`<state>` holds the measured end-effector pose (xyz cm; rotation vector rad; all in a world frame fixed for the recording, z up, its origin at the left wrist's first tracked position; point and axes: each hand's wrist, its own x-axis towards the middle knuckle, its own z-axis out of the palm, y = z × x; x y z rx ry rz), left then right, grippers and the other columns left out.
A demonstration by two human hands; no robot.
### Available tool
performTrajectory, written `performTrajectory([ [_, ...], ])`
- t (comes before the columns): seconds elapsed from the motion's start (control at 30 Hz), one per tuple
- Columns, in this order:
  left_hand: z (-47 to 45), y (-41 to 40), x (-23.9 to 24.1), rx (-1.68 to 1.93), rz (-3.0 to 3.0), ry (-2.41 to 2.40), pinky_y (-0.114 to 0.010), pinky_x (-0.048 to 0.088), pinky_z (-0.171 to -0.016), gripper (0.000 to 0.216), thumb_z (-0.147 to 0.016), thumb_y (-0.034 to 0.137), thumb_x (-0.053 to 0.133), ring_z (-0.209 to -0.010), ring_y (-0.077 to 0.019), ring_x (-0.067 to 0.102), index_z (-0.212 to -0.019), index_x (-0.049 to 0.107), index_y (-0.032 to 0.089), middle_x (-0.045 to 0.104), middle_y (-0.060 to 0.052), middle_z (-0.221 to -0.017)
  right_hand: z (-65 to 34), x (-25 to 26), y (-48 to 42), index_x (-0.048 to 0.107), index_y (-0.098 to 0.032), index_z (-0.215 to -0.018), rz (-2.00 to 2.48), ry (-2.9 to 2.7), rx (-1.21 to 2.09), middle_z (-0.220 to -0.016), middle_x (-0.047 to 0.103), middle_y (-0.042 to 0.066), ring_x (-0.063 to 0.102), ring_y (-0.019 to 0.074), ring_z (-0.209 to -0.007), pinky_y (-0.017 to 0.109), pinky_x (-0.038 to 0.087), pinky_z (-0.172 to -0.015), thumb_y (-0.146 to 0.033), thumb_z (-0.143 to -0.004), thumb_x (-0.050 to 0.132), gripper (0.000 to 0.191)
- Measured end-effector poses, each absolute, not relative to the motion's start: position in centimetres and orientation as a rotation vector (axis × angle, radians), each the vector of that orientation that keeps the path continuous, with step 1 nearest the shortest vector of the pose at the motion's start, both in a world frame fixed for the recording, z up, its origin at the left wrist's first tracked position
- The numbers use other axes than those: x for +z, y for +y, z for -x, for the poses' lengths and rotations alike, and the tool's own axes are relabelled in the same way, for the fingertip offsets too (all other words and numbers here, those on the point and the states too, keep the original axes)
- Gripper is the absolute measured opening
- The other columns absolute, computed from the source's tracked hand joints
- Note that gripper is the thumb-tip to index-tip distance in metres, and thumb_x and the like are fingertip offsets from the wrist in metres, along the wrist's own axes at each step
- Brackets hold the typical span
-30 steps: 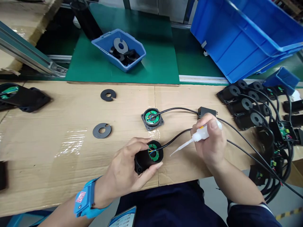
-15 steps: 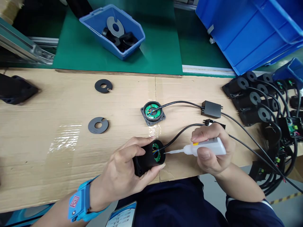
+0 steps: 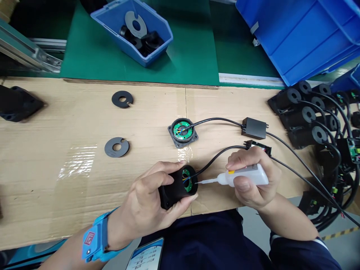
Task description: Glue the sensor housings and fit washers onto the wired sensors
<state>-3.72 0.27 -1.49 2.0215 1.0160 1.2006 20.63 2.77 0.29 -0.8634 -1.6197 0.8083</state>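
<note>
Tilted on its side, a black cylindrical housing is gripped by my left hand, its open end facing right. Inside it show a green circuit board and coloured wires, with a black cable running out. My right hand is closed round a white squeeze bottle. The bottle's thin nozzle points left, its tip at the housing's rim; I cannot tell whether it touches. Just above lies a square black base with a round green board, cabled to a black box.
Two slotted discs, one black and one grey, lie left. A blue bin of parts stands behind on a green board. Several finished-looking black housings with cables crowd the right, below a large blue crate.
The view has shifted slightly. Both hands, the housing and the bottle keep nearly the same pose, with the nozzle tip still at the rim.
</note>
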Motion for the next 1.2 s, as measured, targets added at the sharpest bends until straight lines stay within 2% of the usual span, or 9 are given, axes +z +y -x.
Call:
performTrajectory([
  [0.4,3.73,0.37,-1.4,1.189,-2.008,1.025,-0.042,0.068,-0.082,0.059,-0.077,0.017,0.087,-0.104,-0.0286,0.077,-0.117,0.044,0.022,0.072,-0.016,-0.118,-20.62,0.4,2.77,0.072,-0.028,-0.108,0.893,-1.613,0.78,-0.077,0.071,0.004,0.06,0.0179,-0.055,0.032,0.049,-0.048,-0.041,-0.099,0.065,0.017],
  [0.9,3.65,0.43,-1.5,1.191,-2.008,1.034,-0.04,0.068,-0.082,0.059,-0.077,0.018,0.087,-0.103,-0.0278,0.077,-0.116,0.044,0.022,0.072,-0.015,-0.117,-20.67,0.67,2.85,0.072,-0.023,-0.106,0.866,-1.627,0.82,-0.078,0.07,0.002,0.06,0.0149,-0.055,0.029,0.047,-0.047,-0.033,-0.096,0.072,0.015],
  [1.2,3.61,0.36,-1.34,1.178,-1.987,1.062,-0.039,0.068,-0.084,0.06,-0.077,0.018,0.087,-0.106,-0.0276,0.077,-0.116,0.042,0.022,0.071,-0.014,-0.116,-20.66,0.8,2.85,0.072,-0.024,-0.103,0.915,-1.648,0.771,-0.077,0.069,0.002,0.061,0.015,-0.055,0.03,0.048,-0.049,-0.039,-0.099,0.068,0.016],
])
